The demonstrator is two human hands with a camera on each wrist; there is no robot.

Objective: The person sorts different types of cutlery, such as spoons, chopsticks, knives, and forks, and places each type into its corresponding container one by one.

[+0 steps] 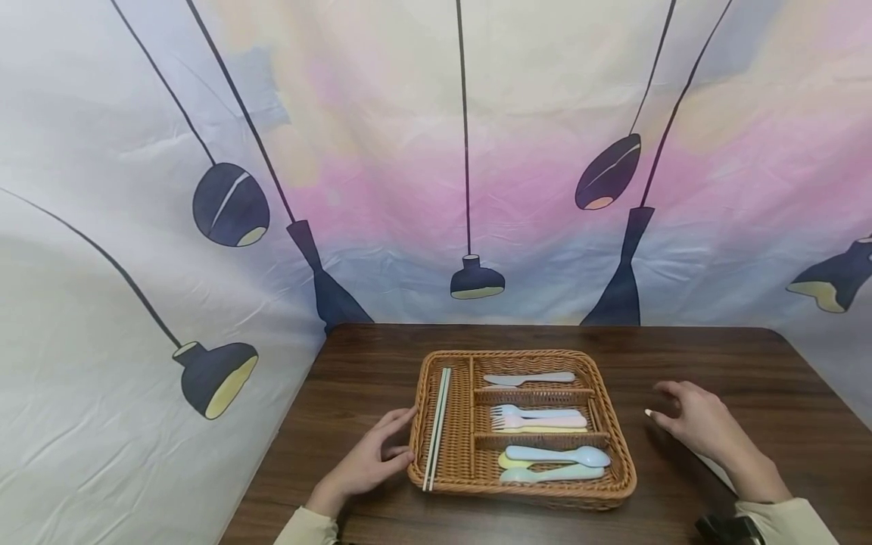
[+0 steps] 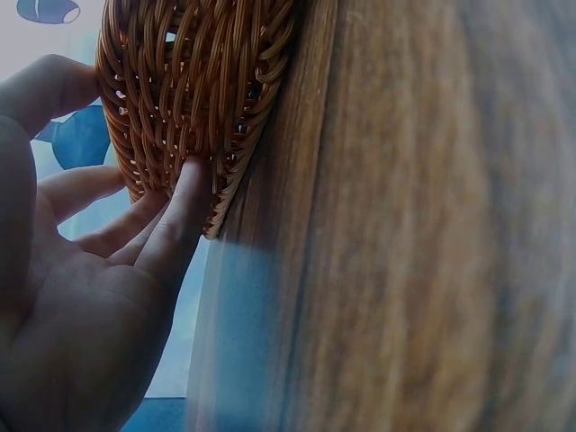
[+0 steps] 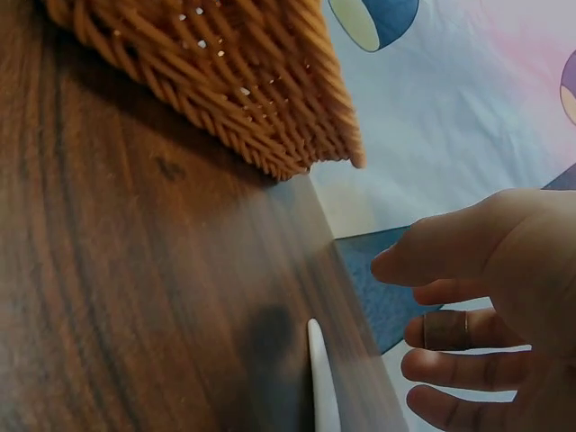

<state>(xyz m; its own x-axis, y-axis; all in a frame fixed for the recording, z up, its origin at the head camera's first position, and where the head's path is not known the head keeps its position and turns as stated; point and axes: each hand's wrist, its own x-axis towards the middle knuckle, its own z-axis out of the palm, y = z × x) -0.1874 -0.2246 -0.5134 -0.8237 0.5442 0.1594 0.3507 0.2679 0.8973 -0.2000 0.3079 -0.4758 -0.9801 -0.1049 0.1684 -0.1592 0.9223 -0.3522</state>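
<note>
A brown wicker basket (image 1: 519, 493) with several compartments stands on the wooden table. Along its left compartment lie two pale chopsticks (image 1: 437, 429). A pale knife (image 1: 530, 378) is in the top right compartment. The middle one holds blue, pink and yellow forks (image 1: 541, 418); below are blue, yellow and mint spoons (image 1: 553, 473). My left hand (image 1: 368, 458) touches the basket's left outer wall, its fingers spread against the weave in the left wrist view. Right of the basket, my right hand (image 1: 708, 428) hovers apart from it, fingers loosely bent, holding nothing visible.
A slim white object (image 3: 324, 382) lies near my right hand, its kind unclear. The dark wooden table (image 1: 371, 371) ends at a patterned cloth backdrop (image 1: 388, 151) behind and at the sides. A black item (image 1: 730, 528) sits by the right sleeve.
</note>
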